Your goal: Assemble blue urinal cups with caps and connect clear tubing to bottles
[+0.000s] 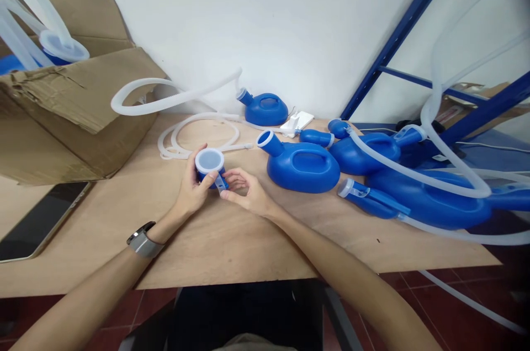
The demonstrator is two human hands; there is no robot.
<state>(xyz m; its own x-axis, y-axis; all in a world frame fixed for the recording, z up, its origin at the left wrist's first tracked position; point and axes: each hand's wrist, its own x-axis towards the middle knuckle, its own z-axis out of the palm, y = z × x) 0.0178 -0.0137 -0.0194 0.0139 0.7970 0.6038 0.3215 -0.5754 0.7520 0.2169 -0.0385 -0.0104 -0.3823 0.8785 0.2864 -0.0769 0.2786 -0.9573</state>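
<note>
My left hand (194, 185) is wrapped around a blue cup-shaped urinal funnel (226, 179) near the middle of the table. A translucent lid (209, 160) covers its top, and my left thumb rests at the base of the lid's hanging tab (221, 182). From the right, my right hand (247, 191) reaches up to it, thumb tip at the end of the tab and fingertips close against the funnel's side. A gap shows between that thumb and the bent fingers. The funnel's lower part is hidden. To the right stands a blue urinal bottle (304, 169) with an uncapped neck.
An opened cardboard box (74, 119) holding hoses stands at left, with a phone (45, 218) below it. A coiled hose (174, 138) lies behind my hands. Another blue bottle (267, 110) stands at the wall. Several blue pieces and hoses crowd the right beside a blue metal frame (397, 36).
</note>
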